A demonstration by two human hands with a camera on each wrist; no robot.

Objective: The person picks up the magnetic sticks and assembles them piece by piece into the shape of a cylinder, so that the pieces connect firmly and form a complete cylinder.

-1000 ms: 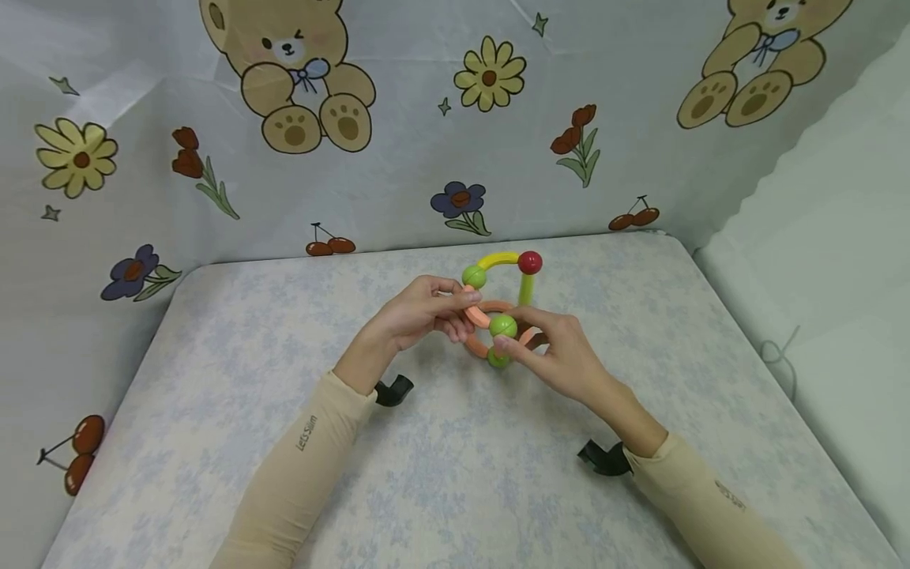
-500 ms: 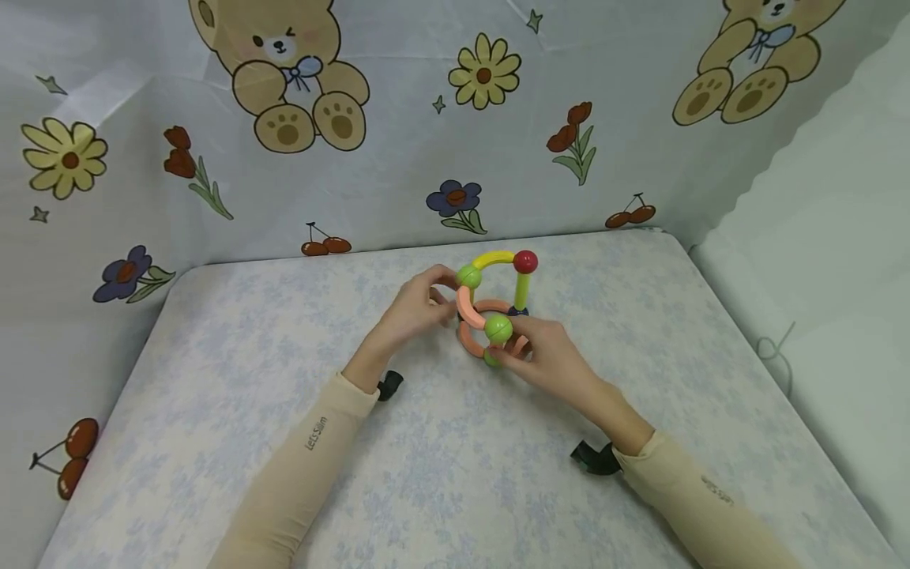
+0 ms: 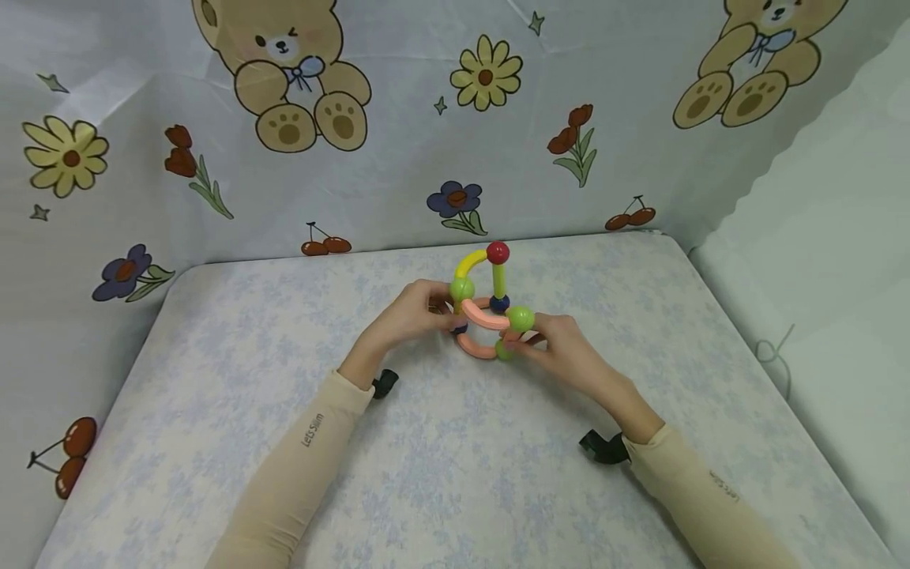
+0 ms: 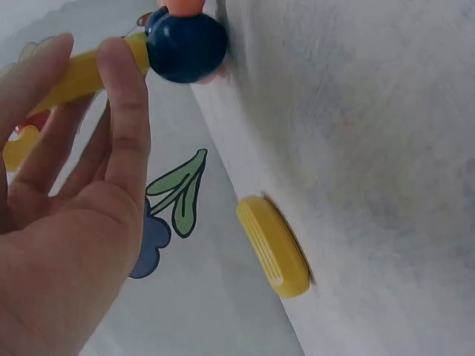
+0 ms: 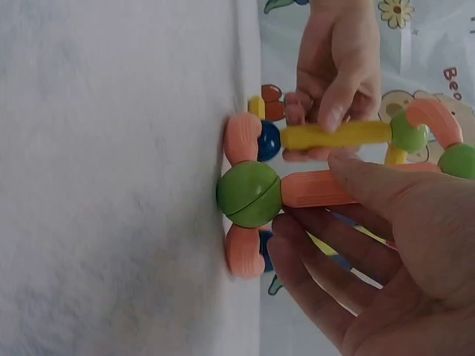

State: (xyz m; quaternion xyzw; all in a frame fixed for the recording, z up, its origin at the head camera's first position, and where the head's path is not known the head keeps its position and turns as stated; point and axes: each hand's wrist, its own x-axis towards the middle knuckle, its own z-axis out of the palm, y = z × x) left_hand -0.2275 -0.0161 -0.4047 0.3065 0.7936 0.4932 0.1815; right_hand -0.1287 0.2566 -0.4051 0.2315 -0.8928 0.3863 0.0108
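A toy frame of magnetic rods and balls stands on the table, with an orange curved-rod ring (image 3: 478,349) at its base. My left hand (image 3: 408,318) pinches a yellow upright rod (image 4: 83,77) above a dark blue ball (image 4: 185,46). My right hand (image 3: 572,356) holds an orange upright rod (image 5: 315,188) above the lower green ball (image 5: 250,193). On top, an orange curved rod (image 3: 486,318) joins two green balls. A yellow curved rod (image 3: 469,263) runs to the red ball (image 3: 498,253), which sits on a yellow-green upright rod (image 3: 499,280).
A loose yellow ribbed piece (image 4: 273,247) lies on the table beyond the left hand. The patterned tablecloth (image 3: 426,474) reaches back to a printed curtain (image 3: 398,118). White material (image 3: 832,276) borders the right side, with a thin cord (image 3: 778,356).
The frame has turned: its red ball went left and the front upper green ball right. My left hand left the upper orange rod and took the yellow upright; my right hand slid lower.
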